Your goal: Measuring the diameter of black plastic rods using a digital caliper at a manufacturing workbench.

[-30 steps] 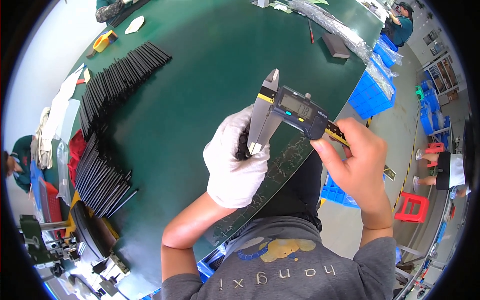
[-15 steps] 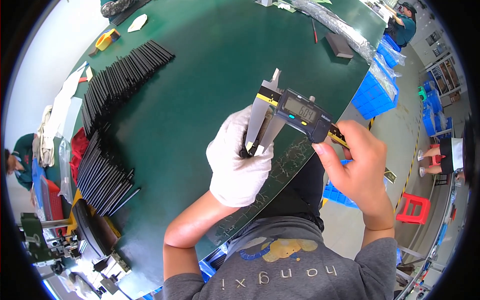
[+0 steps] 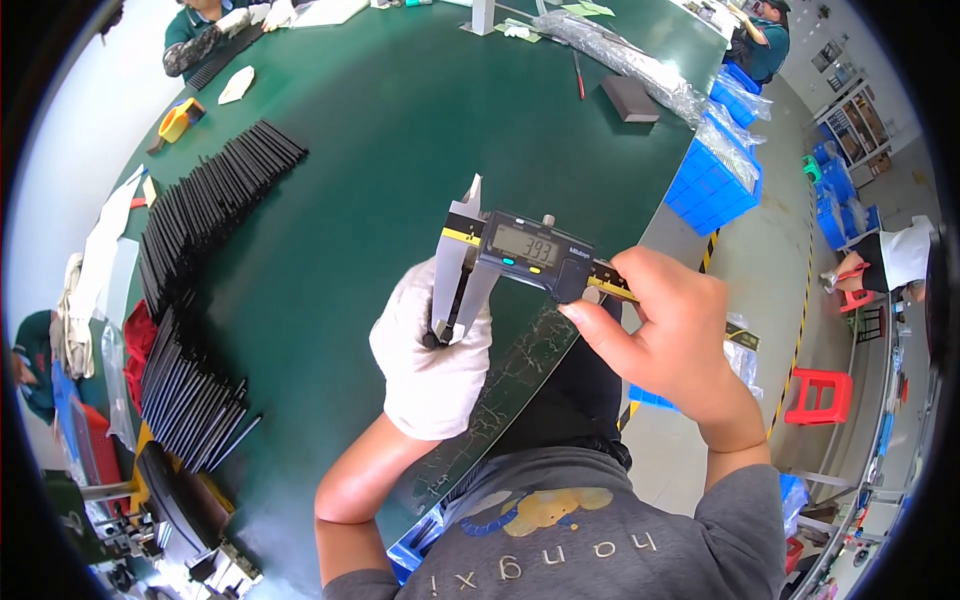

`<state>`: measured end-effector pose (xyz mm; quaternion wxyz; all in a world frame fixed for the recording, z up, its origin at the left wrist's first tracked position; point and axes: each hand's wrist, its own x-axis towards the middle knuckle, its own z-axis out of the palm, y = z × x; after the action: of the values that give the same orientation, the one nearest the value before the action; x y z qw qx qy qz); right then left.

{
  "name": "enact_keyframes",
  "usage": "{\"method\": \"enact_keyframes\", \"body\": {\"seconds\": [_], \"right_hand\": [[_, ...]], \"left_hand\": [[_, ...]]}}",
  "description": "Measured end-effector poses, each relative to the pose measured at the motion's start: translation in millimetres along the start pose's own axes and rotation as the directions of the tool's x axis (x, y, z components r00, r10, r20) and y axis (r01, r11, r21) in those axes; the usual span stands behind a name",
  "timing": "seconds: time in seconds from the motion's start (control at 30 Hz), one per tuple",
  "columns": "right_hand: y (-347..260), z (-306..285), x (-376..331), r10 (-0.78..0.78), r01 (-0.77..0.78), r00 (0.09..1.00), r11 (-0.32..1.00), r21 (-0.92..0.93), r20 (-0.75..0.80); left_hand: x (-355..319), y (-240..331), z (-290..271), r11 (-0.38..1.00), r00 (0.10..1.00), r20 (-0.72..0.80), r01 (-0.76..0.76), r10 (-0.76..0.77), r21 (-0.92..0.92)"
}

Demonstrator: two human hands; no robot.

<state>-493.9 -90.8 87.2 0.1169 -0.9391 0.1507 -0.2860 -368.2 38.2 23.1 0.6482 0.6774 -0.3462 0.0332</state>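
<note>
My left hand point(image 3: 428, 375), in a white glove, is closed around a thin black rod point(image 3: 436, 338) whose end pokes out of the fist. A digital caliper point(image 3: 562, 262) with a grey display housing is gripped by my bare right hand point(image 3: 670, 345), thumb near its thumb roller. The caliper's long jaws reach down to the gloved fist, close to either side of the rod; whether both touch it I cannot tell. On the green table point(image 3: 370, 140), many black rods point(image 3: 215, 190) lie side by side in a curved row at the left.
A dark block point(image 3: 630, 98) and a plastic-wrapped bundle point(image 3: 625, 62) lie toward the far right of the table. Blue crates point(image 3: 712, 180) stand beyond its right edge, near a red stool point(image 3: 820, 396). Yellow tape point(image 3: 176, 122) sits far left; a co-worker's gloved hands point(image 3: 255, 16) are behind.
The caliper's jaws have drawn closer together, and the reading on its display is lower. Both hands and the caliper now appear farther left and slightly lower as the view has shifted.
</note>
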Motion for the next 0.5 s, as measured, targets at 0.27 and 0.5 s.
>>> {"method": "enact_keyframes", "body": {"seconds": [0.27, 0.5], "right_hand": [[8.0, -1.1, 14.0, -0.065, 0.068, 0.997, 0.99, 0.124, -0.032], [28.4, -8.4, 63.2, -0.209, 0.198, 0.97, 0.975, 0.096, 0.121]], "left_hand": [[10.9, 2.9, -13.8, 0.979, 0.964, 0.239, 0.151, -0.115, -0.137], [32.5, -4.0, -27.5, 0.807, 0.74, 0.67, 0.36, 0.059, -0.468]]}}
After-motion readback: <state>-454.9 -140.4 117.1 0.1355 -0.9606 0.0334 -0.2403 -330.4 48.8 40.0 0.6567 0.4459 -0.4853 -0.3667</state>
